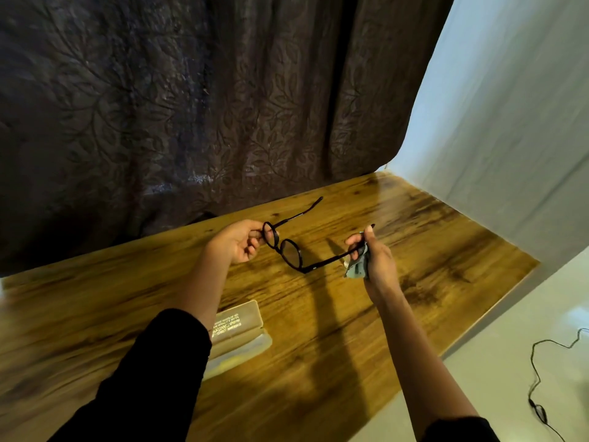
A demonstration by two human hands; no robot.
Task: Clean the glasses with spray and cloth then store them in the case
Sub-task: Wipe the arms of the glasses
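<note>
Dark round-framed glasses hang in the air above the wooden table, both arms unfolded. My left hand pinches the rim of the left lens. My right hand holds the other arm near its tip, with a crumpled grey cloth bunched in the same hand against that arm. A tan glasses case lies open on the table near me, partly hidden by my left forearm. No spray bottle shows in view.
A dark leaf-patterned curtain hangs behind the table. A white wall closes the right side. Past the table's right edge, a black cable lies on the pale floor.
</note>
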